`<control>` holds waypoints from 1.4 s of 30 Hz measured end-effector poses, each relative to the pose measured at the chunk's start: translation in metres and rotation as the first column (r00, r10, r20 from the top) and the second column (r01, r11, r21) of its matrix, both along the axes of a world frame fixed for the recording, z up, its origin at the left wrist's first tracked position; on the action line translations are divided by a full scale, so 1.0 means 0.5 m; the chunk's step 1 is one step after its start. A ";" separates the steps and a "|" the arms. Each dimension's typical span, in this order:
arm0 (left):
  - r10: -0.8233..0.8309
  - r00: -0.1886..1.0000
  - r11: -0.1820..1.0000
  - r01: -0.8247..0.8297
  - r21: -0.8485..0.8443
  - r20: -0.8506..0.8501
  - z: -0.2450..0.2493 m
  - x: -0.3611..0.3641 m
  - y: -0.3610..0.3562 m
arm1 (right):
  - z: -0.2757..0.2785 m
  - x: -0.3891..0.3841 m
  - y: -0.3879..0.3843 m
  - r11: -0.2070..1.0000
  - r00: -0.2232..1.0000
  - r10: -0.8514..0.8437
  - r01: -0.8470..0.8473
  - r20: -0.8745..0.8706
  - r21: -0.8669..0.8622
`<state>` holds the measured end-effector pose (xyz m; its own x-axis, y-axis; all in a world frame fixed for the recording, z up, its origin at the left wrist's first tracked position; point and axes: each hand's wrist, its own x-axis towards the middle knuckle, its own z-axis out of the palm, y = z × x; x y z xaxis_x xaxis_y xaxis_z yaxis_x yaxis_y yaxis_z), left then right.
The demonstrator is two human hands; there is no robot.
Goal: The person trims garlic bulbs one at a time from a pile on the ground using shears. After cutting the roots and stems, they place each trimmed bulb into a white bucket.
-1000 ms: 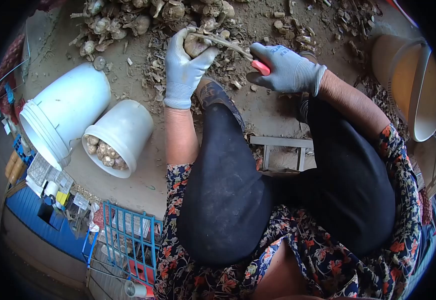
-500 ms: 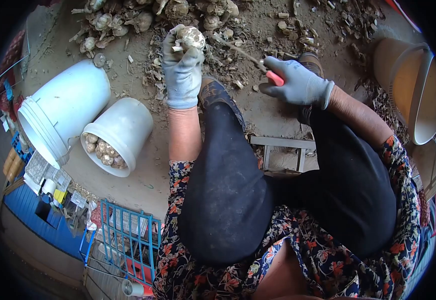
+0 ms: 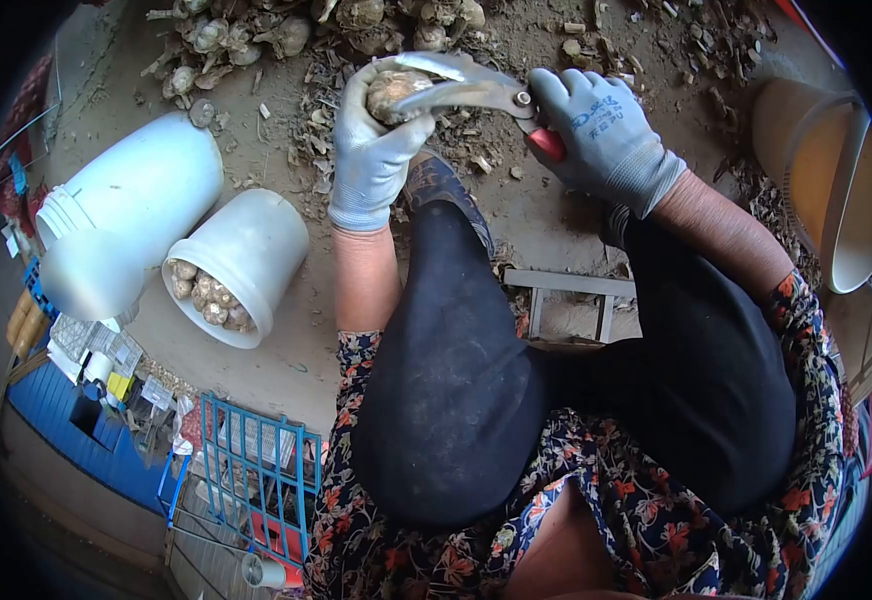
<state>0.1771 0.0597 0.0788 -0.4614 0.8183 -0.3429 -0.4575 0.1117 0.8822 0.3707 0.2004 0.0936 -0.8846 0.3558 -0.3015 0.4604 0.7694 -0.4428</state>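
Note:
My left hand, in a grey-white work glove, is closed around a brownish garlic bulb. In my right hand, gloved the same way, are pruning shears with red handles. Their two blades are spread apart and reach left toward the bulb. The lower blade passes across the bulb in this view, while the upper one lies above and beside it. Just beyond my left hand is a heap of garlic with stems on, lying on the dirt floor.
Left of me, a small white bucket lies tipped with garlic bulbs inside, beside a larger tipped bucket. Another bucket is at far right. Stem scraps litter the floor. A metal frame sits between my legs, a blue rack lower left.
The shears have opened and turned, their blades now lying at the bulb. My right hand has rotated and risen slightly. The bulb in my left hand has turned to show a browner side.

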 end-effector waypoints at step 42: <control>-0.575 0.297 0.751 -0.179 -0.636 -0.763 -0.172 -0.046 0.094 | -0.075 0.073 0.019 0.882 0.939 -0.116 0.248 0.324 -0.402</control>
<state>0.1540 0.1064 -0.0073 -0.6051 0.7681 -0.2095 0.6715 0.6338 0.3839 0.4071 0.2097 0.0562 -0.6707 0.2786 -0.6874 0.7284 0.4222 -0.5395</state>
